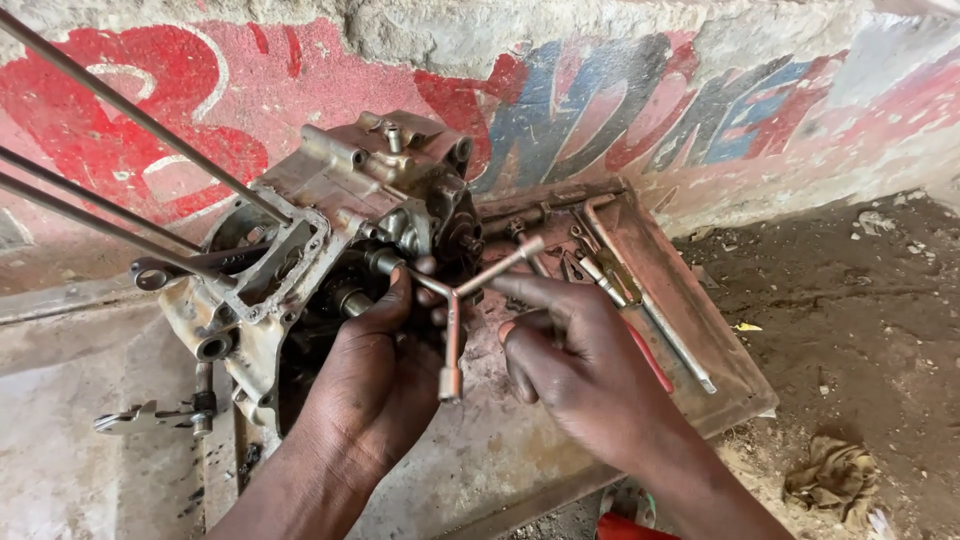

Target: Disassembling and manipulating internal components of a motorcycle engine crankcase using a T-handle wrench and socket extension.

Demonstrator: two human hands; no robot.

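A dirty metal engine case [300,230] stands on the ground against a painted wall, its open side facing me. A three-armed socket wrench [455,300] has one arm set on a fitting at the case's side. My left hand [375,370] rests on the case beside that fitting, with its fingers touching the wrench's arm. My right hand [570,360] holds the wrench at its hub with thumb and fingers; one arm points up right and one hangs down.
A rusty red metal tray [690,310] lies at the right with several wrenches and a red-handled tool in it. Long thin rods [130,110] cross from upper left onto the case. A small bracket [150,415] lies at lower left. A rag [835,480] sits on dirt.
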